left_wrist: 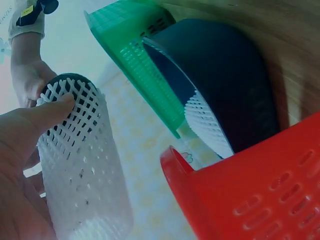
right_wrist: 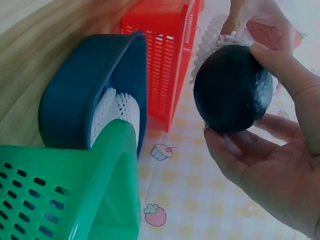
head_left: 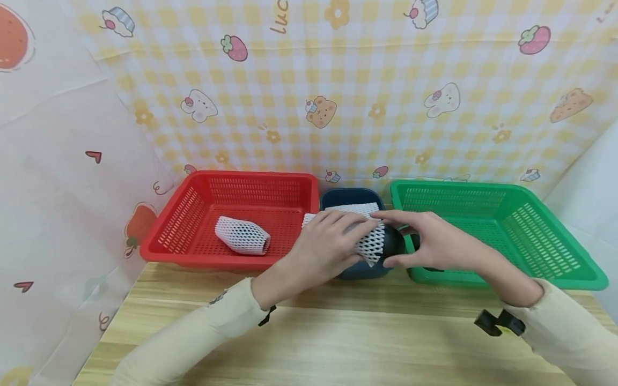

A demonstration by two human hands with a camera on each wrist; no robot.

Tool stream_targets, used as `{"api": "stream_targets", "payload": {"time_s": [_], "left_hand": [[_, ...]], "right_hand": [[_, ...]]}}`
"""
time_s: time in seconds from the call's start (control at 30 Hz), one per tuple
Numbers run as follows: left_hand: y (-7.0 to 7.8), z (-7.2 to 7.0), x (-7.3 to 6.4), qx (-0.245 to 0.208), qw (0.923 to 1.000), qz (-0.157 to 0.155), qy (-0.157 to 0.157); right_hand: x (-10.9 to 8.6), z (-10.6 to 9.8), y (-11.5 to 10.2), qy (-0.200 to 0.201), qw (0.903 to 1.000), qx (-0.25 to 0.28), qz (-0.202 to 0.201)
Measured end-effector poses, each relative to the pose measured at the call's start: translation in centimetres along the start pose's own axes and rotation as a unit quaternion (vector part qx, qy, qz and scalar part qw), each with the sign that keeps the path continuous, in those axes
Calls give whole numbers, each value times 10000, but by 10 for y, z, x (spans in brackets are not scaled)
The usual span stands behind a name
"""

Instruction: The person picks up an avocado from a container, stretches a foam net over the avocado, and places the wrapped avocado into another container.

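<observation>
Above the small dark blue bin, my left hand [head_left: 322, 244] grips a white foam net sleeve [left_wrist: 82, 145], its thumb lying over the mesh near one end. A dark, glossy avocado [right_wrist: 234, 90] shows at that end of the sleeve, partly inside it. My right hand [head_left: 436, 241] holds the avocado's bare end, with thumb and fingers on opposite sides in the right wrist view. More white foam netting [right_wrist: 117, 112] lies inside the blue bin [head_left: 352, 194]. Something dark [head_left: 416, 241] shows behind my right hand, by the green basket's near left corner.
On the left stands a red basket [head_left: 232, 262] with a netted dark fruit [head_left: 241, 236] in it. A green basket [head_left: 574, 252] stands on the right, with the blue bin between the two. All are on a wooden table [head_left: 362, 343] before a patterned cloth [head_left: 289, 69].
</observation>
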State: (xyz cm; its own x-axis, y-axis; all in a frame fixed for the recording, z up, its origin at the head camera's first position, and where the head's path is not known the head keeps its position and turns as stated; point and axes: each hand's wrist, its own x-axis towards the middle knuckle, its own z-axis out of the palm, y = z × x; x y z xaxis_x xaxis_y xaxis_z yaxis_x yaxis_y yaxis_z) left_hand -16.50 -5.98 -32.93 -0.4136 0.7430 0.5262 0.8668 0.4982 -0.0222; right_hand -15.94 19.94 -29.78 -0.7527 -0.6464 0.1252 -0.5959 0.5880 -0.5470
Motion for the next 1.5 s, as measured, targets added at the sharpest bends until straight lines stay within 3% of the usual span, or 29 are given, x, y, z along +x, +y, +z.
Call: {"api": "stream_targets", "payload": {"time_s": [0.13, 0.3, 0.6, 1.0, 1.13, 1.4, 1.5], "left_hand": [[-3, 0, -2, -86, 9999, -44, 42], [-7, 0, -4, -216, 9997, -105, 95], [-11, -3, -3, -372, 9991, -21, 219], [-6, -5, 0, -329, 9993, 37, 169], [-5, -5, 0, -378, 9992, 47, 133], [-6, -5, 1, -404, 9990, 86, 165], [-5, -6, 0, -379, 9991, 110, 164]], "right_hand": [[-4, 3, 3, -8, 9996, -189, -224], [-7, 7, 7, 358, 9969, -233, -661], [-11, 13, 8, 629, 9957, 396, -551], [-11, 24, 8, 993, 9891, 79, -1086], [-11, 30, 8, 1184, 9868, 456, -1005], [-13, 38, 6, 1798, 9771, 1062, -409], [-13, 40, 7, 1822, 9737, 1320, -366]]}}
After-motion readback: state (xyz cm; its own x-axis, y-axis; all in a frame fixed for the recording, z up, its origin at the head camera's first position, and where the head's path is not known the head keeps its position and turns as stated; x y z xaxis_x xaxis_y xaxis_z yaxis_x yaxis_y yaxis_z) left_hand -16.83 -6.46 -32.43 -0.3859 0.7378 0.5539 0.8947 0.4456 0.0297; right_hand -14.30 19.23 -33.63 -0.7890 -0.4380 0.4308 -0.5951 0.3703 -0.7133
